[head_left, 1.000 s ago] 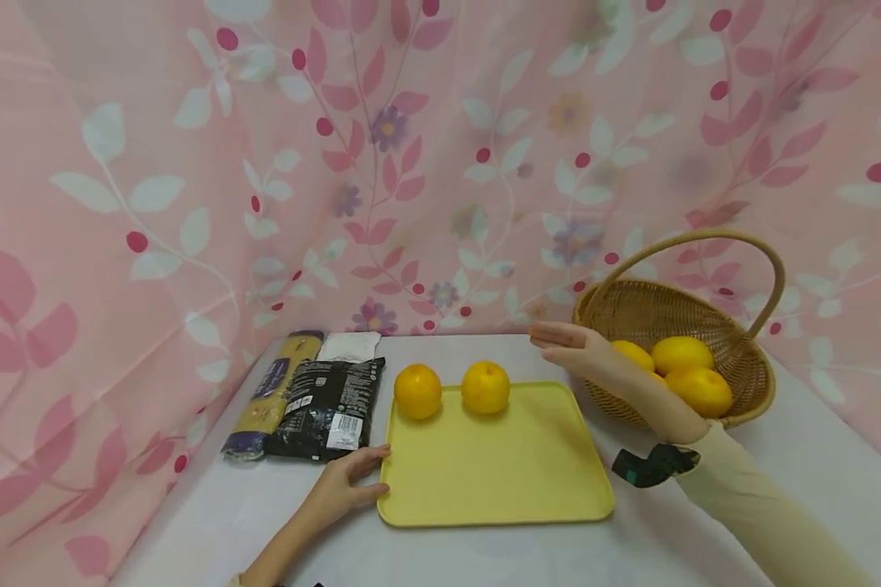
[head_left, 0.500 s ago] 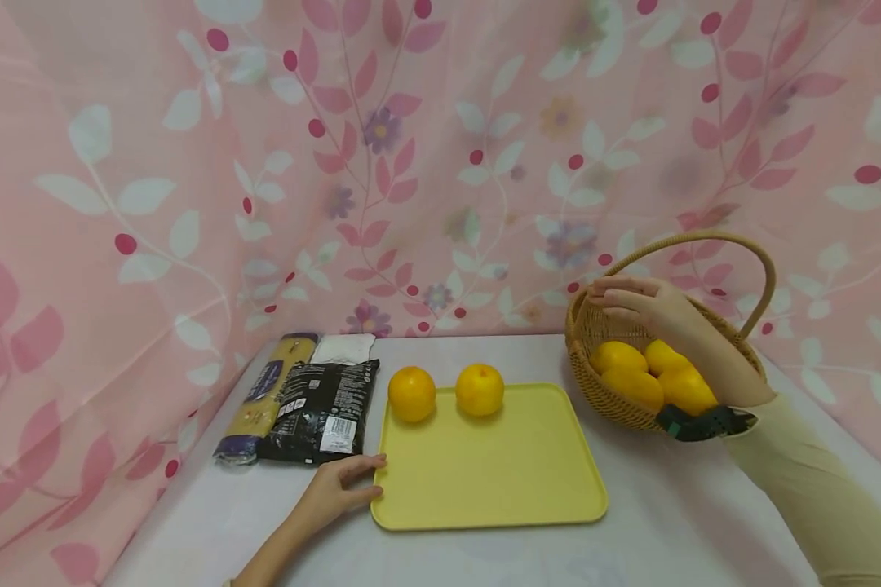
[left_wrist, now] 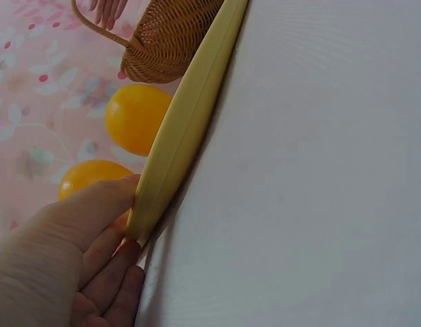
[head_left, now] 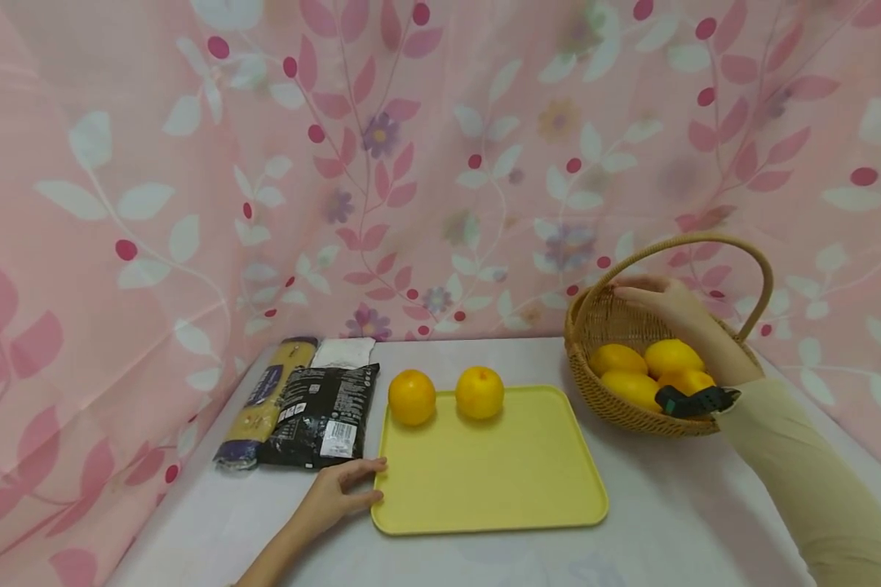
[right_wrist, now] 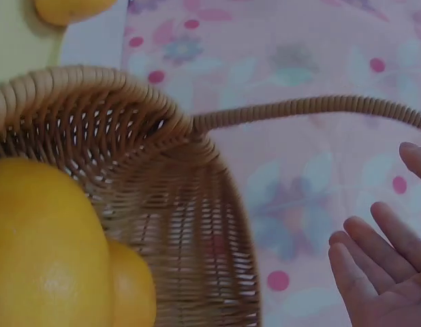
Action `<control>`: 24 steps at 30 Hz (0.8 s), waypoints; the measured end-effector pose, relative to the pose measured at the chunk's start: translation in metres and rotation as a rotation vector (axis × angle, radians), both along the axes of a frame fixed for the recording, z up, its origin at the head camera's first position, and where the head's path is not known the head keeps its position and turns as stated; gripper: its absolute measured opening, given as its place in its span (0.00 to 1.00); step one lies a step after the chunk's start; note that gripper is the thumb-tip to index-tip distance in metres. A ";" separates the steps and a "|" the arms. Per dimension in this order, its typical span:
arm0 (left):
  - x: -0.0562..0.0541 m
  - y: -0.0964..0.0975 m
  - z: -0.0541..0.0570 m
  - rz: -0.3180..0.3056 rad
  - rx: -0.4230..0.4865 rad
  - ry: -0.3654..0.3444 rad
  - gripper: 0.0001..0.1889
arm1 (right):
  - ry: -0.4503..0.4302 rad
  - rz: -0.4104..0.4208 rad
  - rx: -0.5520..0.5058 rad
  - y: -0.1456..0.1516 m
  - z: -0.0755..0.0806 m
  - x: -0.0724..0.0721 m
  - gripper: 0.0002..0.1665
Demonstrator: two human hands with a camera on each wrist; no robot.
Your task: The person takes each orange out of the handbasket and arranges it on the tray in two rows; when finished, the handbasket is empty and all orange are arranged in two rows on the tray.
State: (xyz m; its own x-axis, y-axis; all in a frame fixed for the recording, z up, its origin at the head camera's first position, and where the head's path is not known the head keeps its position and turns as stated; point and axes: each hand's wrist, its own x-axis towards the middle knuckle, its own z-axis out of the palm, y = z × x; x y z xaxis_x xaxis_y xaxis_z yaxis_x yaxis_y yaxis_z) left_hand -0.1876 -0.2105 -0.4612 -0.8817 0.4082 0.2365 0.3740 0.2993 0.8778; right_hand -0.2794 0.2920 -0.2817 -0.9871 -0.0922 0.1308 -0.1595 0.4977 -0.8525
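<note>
In the head view my left hand (head_left: 332, 497) holds the left rim of a yellow rectangular tray (head_left: 490, 481). The left wrist view shows its thumb and fingertips at the tray's edge (left_wrist: 180, 136). Two round orange fruits, a left one (head_left: 412, 398) and a right one (head_left: 480, 393), sit at the tray's back edge. Over the wicker basket (head_left: 609, 408) is my right hand (head_left: 668, 303), below the arched handle (head_left: 693, 238). The right wrist view shows that hand (right_wrist: 384, 279) with fingers extended and nothing in it. Several yellow oval fruits (head_left: 631, 389) lie in the basket; the right forearm partly covers them.
Left of the tray lie a black plastic packet (head_left: 321, 416), a tan-and-purple long package (head_left: 267, 399) and a white packet (head_left: 343, 352). A pink floral curtain (head_left: 426, 163) hangs behind the white table (head_left: 529, 562).
My right hand has moved rightward from beside the basket to above its inside, then slightly lower near the back rim. The left hand has stayed at the tray.
</note>
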 end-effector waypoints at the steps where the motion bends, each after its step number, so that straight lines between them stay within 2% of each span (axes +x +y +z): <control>1: 0.002 0.001 0.003 -0.001 -0.005 0.002 0.19 | 0.003 -0.008 0.023 0.001 -0.002 -0.003 0.36; 8: 0.012 0.007 0.024 0.004 -0.028 -0.023 0.18 | 0.011 0.019 0.040 0.009 -0.020 -0.016 0.39; 11: 0.011 0.007 0.023 -0.001 -0.021 -0.020 0.18 | 0.014 0.030 0.049 0.014 -0.029 -0.017 0.40; 16: 0.004 0.004 0.008 -0.005 -0.015 0.014 0.19 | -0.034 0.031 0.048 0.022 -0.043 -0.016 0.41; 18: 0.005 0.004 0.006 -0.005 -0.018 0.029 0.18 | -0.059 0.035 0.050 0.024 -0.047 -0.015 0.41; 24: 0.018 0.007 0.021 -0.006 -0.024 0.057 0.18 | -0.159 0.080 0.127 0.023 -0.055 -0.015 0.44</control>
